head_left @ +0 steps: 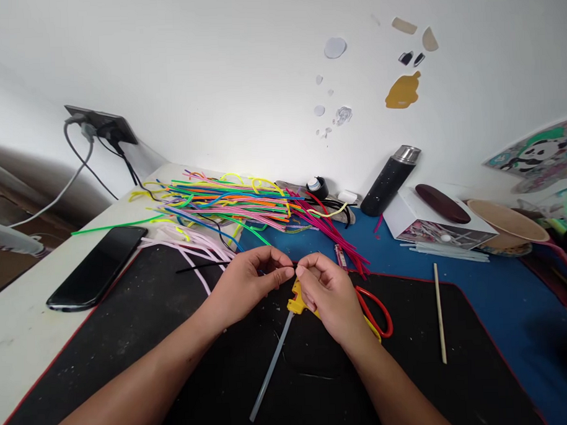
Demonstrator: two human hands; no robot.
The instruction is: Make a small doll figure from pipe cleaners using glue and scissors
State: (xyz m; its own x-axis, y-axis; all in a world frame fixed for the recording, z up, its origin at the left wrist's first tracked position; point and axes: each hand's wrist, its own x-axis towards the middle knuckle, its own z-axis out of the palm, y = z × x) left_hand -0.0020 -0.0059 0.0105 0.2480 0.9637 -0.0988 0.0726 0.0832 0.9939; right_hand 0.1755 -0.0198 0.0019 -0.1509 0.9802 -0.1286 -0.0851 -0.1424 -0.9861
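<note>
My left hand (pixel 255 278) and my right hand (pixel 326 288) meet fingertip to fingertip over the middle of the mat. Both pinch a thin black pipe cleaner (pixel 201 265), whose long end sticks out to the left behind my left hand. The bit between the fingertips is very small. Under my right hand lies a yellow glue gun (pixel 295 304), partly hidden, with a translucent glue stick (pixel 273 368) pointing toward me. Red-handled scissors (pixel 388 320) show beside my right wrist, their blades out of sight.
A pile of colourful pipe cleaners (pixel 236 202) lies along the wall. At left rests a phone (pixel 97 265). A black flask (pixel 389 181), a white box (pixel 405 220), glue sticks (pixel 447 251) and a wooden stick (pixel 440 312) are on the right. A black mat (pixel 410 369) spreads beneath.
</note>
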